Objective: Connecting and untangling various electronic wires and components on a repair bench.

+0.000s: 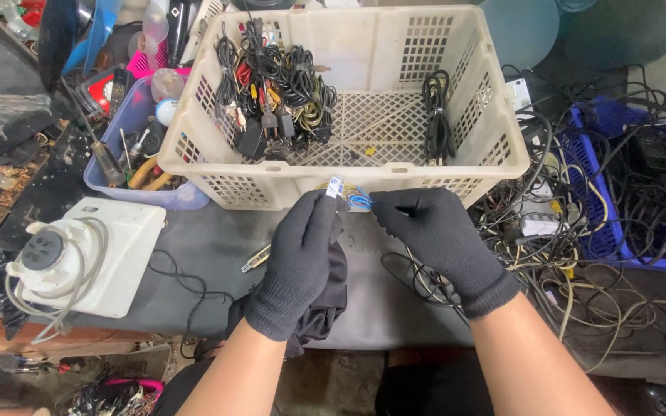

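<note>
Gloved left hand (pixel 300 258) and right hand (pixel 435 235) pinch fingertips together

Small white tag (pixel 334 186) on blue wires (pixel 359 200)

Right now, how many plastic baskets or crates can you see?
3. A large cream crate holding cable bundles stands just beyond the hands. A pale lilac tub of tools sits at its left. A blue crate lies right, under tangled cables. More may be hidden.

head view | looks steeply down, close over the hands (pixel 364 231) (single view) | faces basket (pixel 495 146)
</note>
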